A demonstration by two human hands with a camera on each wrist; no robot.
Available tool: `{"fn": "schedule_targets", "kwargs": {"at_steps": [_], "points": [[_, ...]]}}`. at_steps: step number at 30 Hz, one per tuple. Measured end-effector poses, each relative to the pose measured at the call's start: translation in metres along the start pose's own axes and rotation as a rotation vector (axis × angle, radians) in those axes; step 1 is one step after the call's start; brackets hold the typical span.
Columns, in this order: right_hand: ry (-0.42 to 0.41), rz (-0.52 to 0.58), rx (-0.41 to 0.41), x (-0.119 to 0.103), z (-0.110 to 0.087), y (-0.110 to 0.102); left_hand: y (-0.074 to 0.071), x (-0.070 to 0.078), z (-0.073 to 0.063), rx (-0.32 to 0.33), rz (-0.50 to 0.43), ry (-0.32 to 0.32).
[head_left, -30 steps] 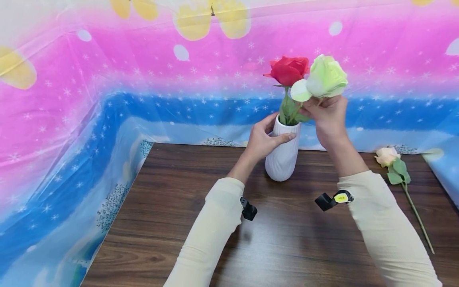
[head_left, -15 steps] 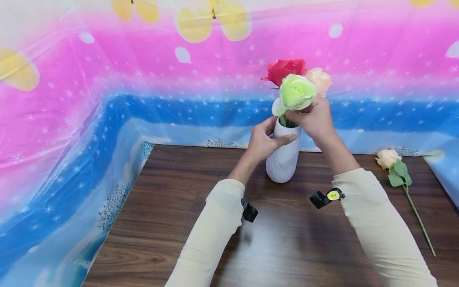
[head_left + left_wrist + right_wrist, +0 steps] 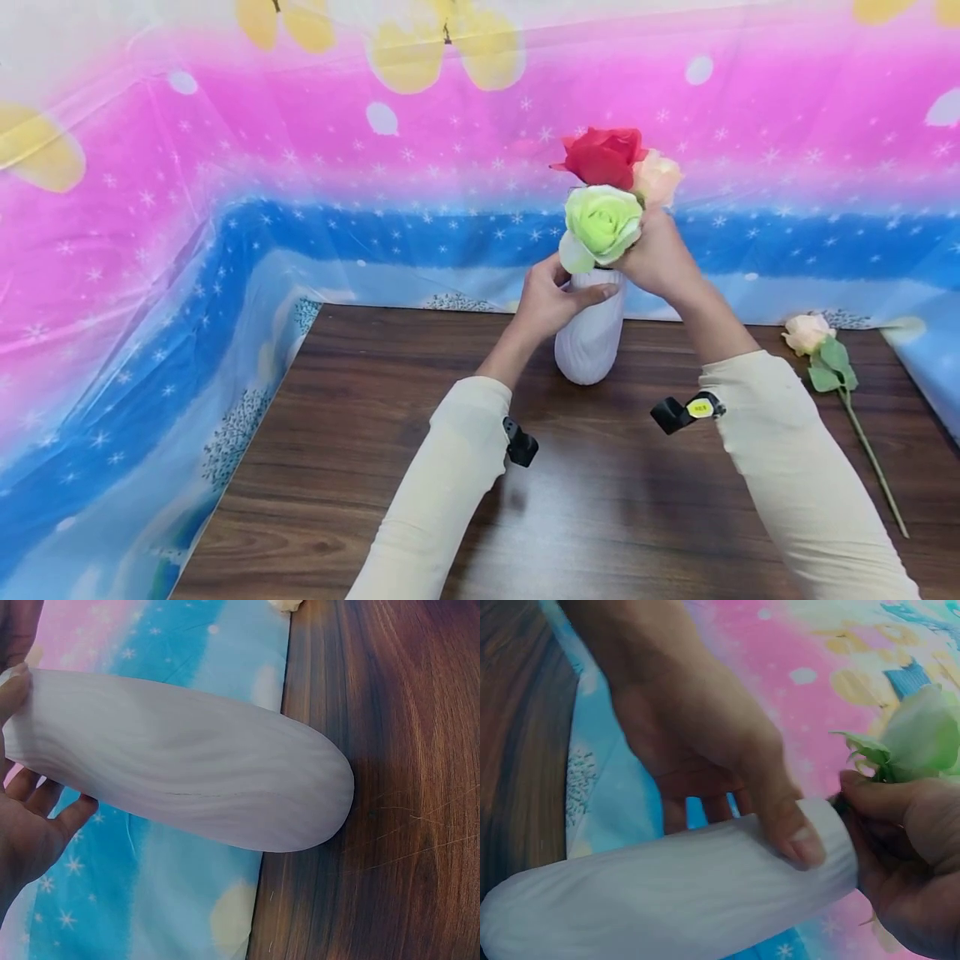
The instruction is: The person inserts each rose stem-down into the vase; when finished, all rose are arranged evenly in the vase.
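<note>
A white ridged vase (image 3: 588, 346) stands near the table's back edge. My left hand (image 3: 546, 298) grips its upper part, the thumb across the front; the left wrist view shows the fingers around the vase (image 3: 187, 761). At the mouth, my right hand (image 3: 660, 257) pinches the stem of a pale green rose (image 3: 602, 223), just under the bloom, as the right wrist view shows. Behind the green bloom rise a red rose (image 3: 603, 156) and a peach rose (image 3: 657, 177). Their stems are hidden by the hand and green rose.
Another peach rose (image 3: 808, 333) with green leaves lies at the right of the dark wooden table (image 3: 360, 450), its stem pointing toward the front. A pink and blue patterned cloth (image 3: 420, 225) hangs behind the table and along its left side.
My right hand has moved left and down with the green rose, bringing the bloom low over the vase mouth. The peach rose behind has come into sight. My left hand keeps its grip.
</note>
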State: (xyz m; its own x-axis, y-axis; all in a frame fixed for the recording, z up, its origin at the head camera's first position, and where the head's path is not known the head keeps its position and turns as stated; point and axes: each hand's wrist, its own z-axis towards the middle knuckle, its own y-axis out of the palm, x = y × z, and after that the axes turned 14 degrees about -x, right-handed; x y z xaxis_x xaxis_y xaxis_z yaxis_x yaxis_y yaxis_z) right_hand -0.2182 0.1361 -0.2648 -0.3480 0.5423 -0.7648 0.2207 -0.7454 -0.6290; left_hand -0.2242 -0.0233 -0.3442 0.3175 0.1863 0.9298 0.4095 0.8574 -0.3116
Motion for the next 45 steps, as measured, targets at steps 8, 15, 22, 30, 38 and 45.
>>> {"fn": "schedule_targets", "kwargs": {"at_steps": [8,15,22,30,38,45], "points": [[-0.023,0.040,-0.026,0.004,-0.013,-0.011,0.001,0.001,0.001,0.003,0.018,0.017],[-0.046,0.105,-0.037,0.013,-0.024,-0.016,-0.001,0.001,0.001,0.004,0.017,0.011],[-0.069,0.204,-0.041,0.018,-0.039,-0.018,0.000,0.002,0.000,0.011,0.003,-0.009],[-0.127,0.368,-0.037,0.030,-0.055,-0.020,0.002,0.001,0.000,0.033,-0.012,-0.008],[-0.115,0.461,-0.016,0.051,-0.086,-0.022,0.001,-0.001,0.002,0.034,-0.014,0.002],[-0.069,0.445,0.068,0.084,-0.131,-0.025,0.001,-0.002,0.003,0.036,-0.024,0.005]]}}
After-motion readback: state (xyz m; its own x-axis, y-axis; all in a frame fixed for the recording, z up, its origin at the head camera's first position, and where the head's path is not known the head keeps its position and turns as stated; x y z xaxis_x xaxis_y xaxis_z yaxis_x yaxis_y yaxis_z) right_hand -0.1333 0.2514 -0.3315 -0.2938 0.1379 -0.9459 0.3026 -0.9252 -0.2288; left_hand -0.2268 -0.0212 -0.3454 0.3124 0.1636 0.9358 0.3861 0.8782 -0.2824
